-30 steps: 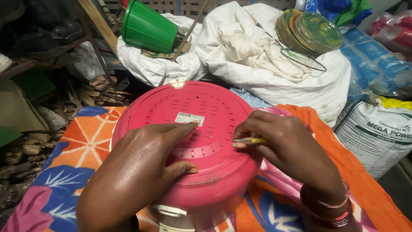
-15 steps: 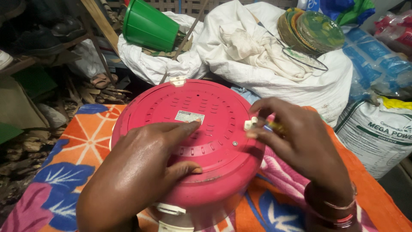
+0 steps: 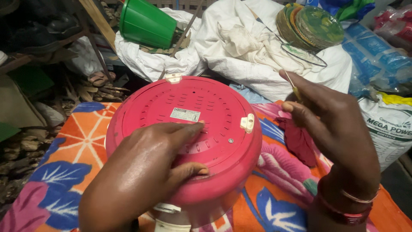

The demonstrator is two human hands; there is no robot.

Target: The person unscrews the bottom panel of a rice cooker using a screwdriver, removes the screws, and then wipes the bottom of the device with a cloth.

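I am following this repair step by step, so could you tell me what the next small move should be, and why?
Probably lower the thin tool in the right hand to the small screw on the pink base: the tool is lifted clear, the screw sits exposed, and the left hand steadies the base.

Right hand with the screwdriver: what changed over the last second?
The right hand lifted the thin screwdriver off the pink appliance base and raised it up and to the right. The left hand stayed flat on the base, which did not move.
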